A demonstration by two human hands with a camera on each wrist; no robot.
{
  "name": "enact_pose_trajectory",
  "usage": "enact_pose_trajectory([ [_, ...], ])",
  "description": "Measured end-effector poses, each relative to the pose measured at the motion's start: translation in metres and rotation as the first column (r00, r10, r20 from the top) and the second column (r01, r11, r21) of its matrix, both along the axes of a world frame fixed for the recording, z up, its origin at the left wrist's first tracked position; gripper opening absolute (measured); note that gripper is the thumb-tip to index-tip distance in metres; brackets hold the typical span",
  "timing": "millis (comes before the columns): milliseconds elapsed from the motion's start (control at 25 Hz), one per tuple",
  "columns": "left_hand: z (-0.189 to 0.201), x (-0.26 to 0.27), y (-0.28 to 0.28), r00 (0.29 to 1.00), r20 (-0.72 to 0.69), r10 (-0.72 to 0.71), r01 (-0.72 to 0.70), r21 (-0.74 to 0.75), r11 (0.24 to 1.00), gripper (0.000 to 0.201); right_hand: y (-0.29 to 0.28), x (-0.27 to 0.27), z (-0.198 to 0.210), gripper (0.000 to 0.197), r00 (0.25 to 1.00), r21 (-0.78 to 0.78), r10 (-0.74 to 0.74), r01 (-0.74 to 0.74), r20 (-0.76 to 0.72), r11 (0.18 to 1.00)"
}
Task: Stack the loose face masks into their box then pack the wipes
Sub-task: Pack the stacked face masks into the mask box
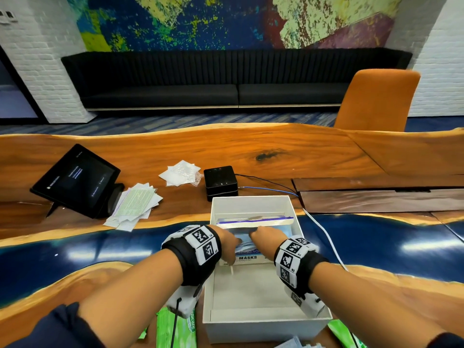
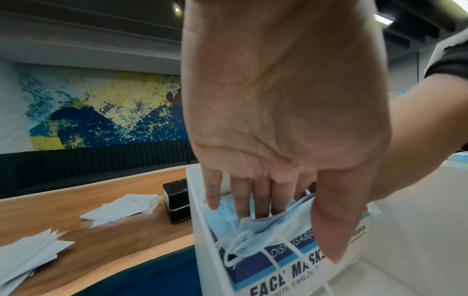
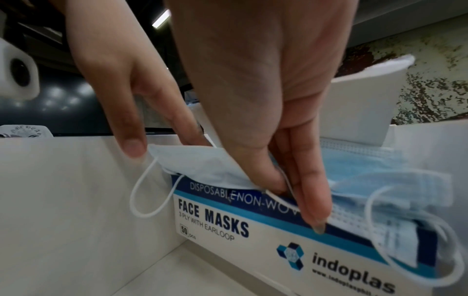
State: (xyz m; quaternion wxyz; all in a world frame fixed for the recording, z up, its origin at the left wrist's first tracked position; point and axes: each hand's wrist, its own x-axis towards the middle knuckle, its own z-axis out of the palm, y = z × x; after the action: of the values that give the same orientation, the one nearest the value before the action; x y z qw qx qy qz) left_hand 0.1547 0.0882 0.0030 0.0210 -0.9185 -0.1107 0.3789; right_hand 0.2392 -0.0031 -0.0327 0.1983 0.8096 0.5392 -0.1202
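- A green wipes pack (image 1: 175, 330) lies on the table (image 1: 226, 151), just left of the white carton (image 1: 266, 330).
- The left hand (image 2: 283, 120) reaches into the carton, 4 straight fingers behind the face masks (image 2: 266, 226) and the thumb in front, pinching them.
- The face masks rest atop the mask box (image 3: 253, 240) (earloops dangle over its printed front).
- The right hand (image 3: 266, 90) pinches the same bundle between thumb and finger, just beside the left hand.

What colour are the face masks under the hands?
The masks are light blue; clearest in the right wrist view.
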Motion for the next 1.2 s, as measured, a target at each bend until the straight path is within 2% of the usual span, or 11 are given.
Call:
enact_pose_trajectory([
  [160,-0.003,0.000,-0.003,0.993,-0.106,-0.055,0.062,0.068,0.996,0.071,-0.002,0.001,0.006,0.033,0.998,-0.057,-0.044,0.041,-0.042,0.998],
  [360,-0.007,0.000,-0.009,0.969,-0.201,-0.142,0.165,0.104,0.981,0.072,-0.003,0.020,0.010,0.031,0.992,-0.117,-0.076,0.064,-0.098,0.991],
  [520,-0.014,0.003,-0.006,0.970,-0.226,-0.089,0.110,0.081,0.991,0.077,-0.010,0.018,0.004,0.031,0.990,-0.150,-0.109,0.095,-0.088,0.984],
  [680,-0.013,0.004,-0.007,0.986,-0.143,-0.084,0.096,0.085,0.992,0.079,-0.009,0.020,0.005,0.030,0.994,-0.167,-0.099,0.090,-0.047,0.982],
  [800,-0.020,0.003,-0.008,0.990,-0.059,-0.125,0.131,0.112,0.985,0.063,-0.012,0.023,0.004,0.034,0.996,-0.182,-0.076,0.066,-0.050,0.981],
  [920,-0.035,0.005,-0.005,0.990,-0.036,-0.135,0.139,0.136,0.981,0.053,-0.013,0.022,0.001,0.037,0.998,-0.205,-0.046,0.035,-0.053,0.978],
  [1080,-0.029,0.013,-0.010,0.987,0.031,-0.159,0.151,0.179,0.972,0.037,-0.006,0.018,-0.001,0.038,1.000,-0.315,0.019,-0.020,-0.005,0.949],
  [1200,-0.021,0.015,-0.013,0.974,0.133,-0.185,0.157,0.199,0.967,0.029,-0.005,0.019,0.005,0.037,1.000,-0.221,-0.001,-0.002,-0.017,0.975],
])
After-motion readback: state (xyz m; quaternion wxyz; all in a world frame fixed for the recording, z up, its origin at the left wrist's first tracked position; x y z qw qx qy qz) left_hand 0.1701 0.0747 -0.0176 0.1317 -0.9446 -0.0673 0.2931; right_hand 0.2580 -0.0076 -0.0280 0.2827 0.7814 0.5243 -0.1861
